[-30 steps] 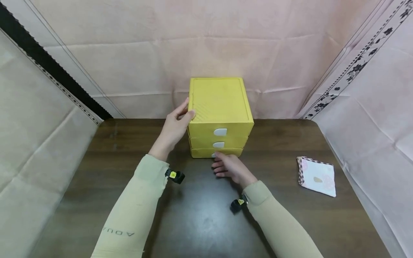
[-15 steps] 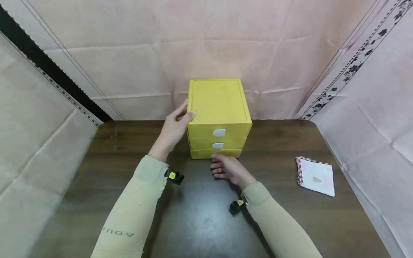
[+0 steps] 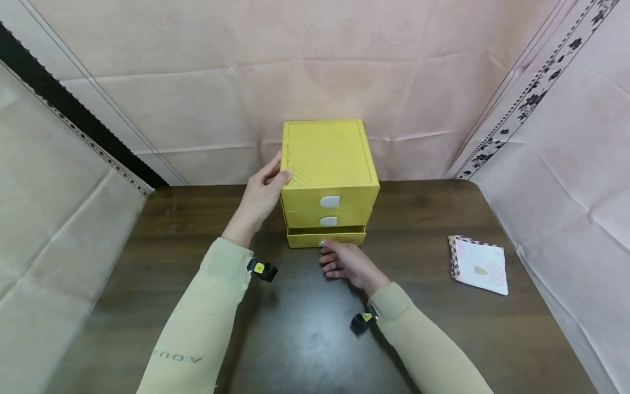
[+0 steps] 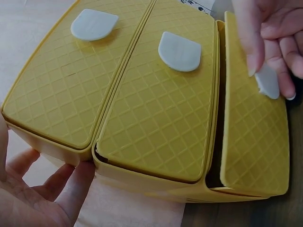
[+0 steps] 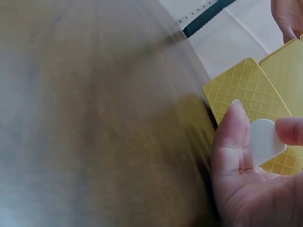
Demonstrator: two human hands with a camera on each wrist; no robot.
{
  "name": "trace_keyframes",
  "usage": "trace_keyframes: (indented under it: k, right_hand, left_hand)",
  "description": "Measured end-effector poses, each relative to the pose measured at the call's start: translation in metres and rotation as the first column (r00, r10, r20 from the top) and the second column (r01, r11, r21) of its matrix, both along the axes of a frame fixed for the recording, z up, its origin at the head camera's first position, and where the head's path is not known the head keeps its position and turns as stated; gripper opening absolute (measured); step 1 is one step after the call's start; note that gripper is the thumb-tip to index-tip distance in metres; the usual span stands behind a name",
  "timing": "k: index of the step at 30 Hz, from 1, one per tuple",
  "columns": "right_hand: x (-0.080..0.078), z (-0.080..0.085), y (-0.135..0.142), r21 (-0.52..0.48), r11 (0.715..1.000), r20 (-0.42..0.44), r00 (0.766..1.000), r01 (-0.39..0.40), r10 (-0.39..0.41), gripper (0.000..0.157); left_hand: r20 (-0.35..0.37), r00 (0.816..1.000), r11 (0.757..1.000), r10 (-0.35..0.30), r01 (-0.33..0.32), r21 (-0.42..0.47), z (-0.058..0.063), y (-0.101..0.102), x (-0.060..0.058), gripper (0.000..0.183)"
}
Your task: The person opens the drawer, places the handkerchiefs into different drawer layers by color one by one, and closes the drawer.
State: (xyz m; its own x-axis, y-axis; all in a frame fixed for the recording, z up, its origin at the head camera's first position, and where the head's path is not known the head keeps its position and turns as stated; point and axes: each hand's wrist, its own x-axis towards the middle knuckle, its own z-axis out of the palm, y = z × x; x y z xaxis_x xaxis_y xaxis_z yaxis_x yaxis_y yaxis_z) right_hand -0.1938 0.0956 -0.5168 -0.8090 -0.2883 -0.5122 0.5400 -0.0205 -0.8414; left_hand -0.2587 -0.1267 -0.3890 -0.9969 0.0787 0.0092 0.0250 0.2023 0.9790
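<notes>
A small yellow three-drawer cabinet [image 3: 327, 150] stands at the back of the table, with a white tab handle on each drawer. My left hand [image 3: 259, 198] grips its left side near the top front corner, thumb on the top edge and fingers along the side. Down in front, my right hand [image 3: 348, 264] pinches the white handle [image 5: 265, 143] of the bottom drawer [image 3: 304, 241]. That drawer is pulled out a little, leaving a dark gap above its front; its contents cannot be made out. Both upper drawers are closed, as the left wrist view also shows.
A folded cloth [image 3: 478, 266] with a white face and checkered edge lies on the right of the brown table [image 3: 295, 339]. Pale fabric walls [image 3: 236, 98] rise behind the cabinet and on both sides.
The bottom drawer has slid out slightly toward me, with my right hand drawing back on its handle. My left hand keeps its place on the cabinet.
</notes>
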Motion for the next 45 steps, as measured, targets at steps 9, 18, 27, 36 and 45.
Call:
trace_keyframes:
  k: [9, 18, 27, 36, 45]
  right_hand:
    - [0.022, -0.002, 0.003, 0.02, 0.999, 0.009, 0.999, -0.035, 0.034, 0.052]
    - [0.052, -0.001, 0.009, -0.011, 0.996, 0.038, 0.995, -0.087, 0.087, 0.058]
    - [0.068, -0.001, 0.003, -0.028, 0.997, 0.017, 0.997, -0.075, 0.075, 0.054]
    - [0.089, 0.003, 0.001, -0.032, 0.995, 0.032, 0.995, -0.09, 0.091, 0.054]
    - [0.103, -0.003, 0.006, -0.019, 0.995, 0.031, 0.994, -0.102, 0.102, 0.052]
  left_hand:
    - [0.012, 1.0, 1.0, -0.009, 0.009, 0.005, 0.0, -0.001, 0.001, 0.057]
    - [0.023, 1.0, 1.0, -0.005, 0.005, -0.004, 0.002, 0.001, 0.003, 0.061]
    - [0.023, 1.0, 1.0, 0.01, -0.009, -0.021, 0.005, 0.003, 0.004, 0.058]
    - [0.02, 1.0, 1.0, 0.015, -0.015, -0.017, 0.004, 0.003, 0.004, 0.059]
    - [0.035, 0.999, 1.0, 0.017, -0.016, -0.02, 0.001, 0.002, 0.003, 0.058]
